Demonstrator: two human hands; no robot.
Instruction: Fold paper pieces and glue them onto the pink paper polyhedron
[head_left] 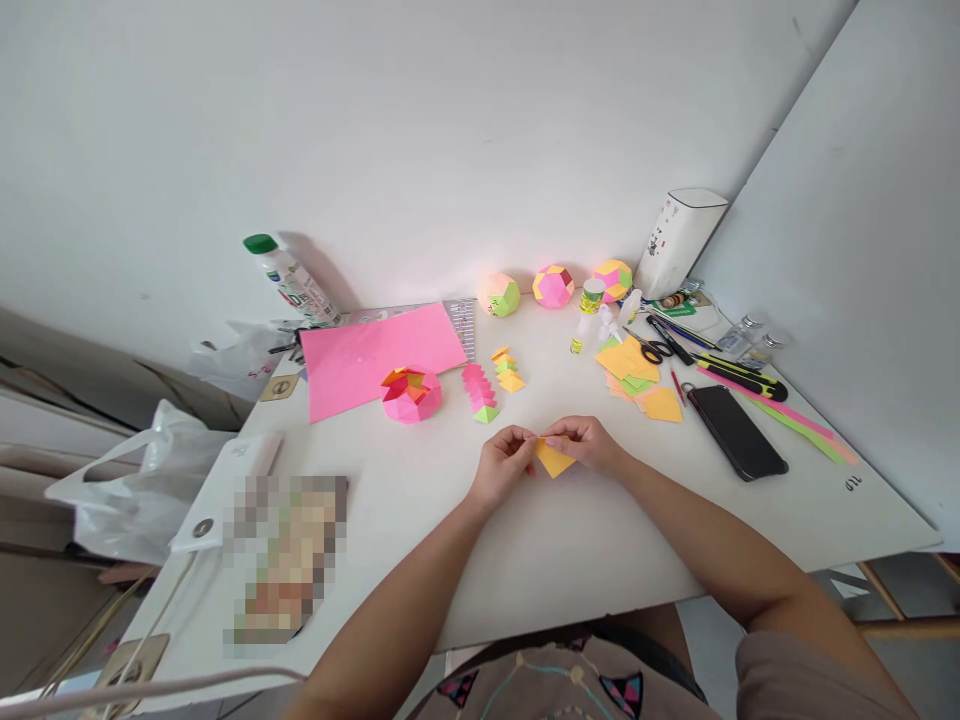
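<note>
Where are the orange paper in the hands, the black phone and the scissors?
orange paper (556, 460): head view, middle of the sheet below the fingertips.
black phone (736, 432): head view, centre of its dark face.
scissors (655, 351): head view, black handle loops.

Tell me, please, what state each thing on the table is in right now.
orange paper, pinched between both hands, over the table
left hand, shut on orange paper
right hand, shut on orange paper
pink paper model, open at the top
paper balls, three, closed
phone, screen dark, lying flat
green-capped bottle, capped, tilted toward the wall
</note>
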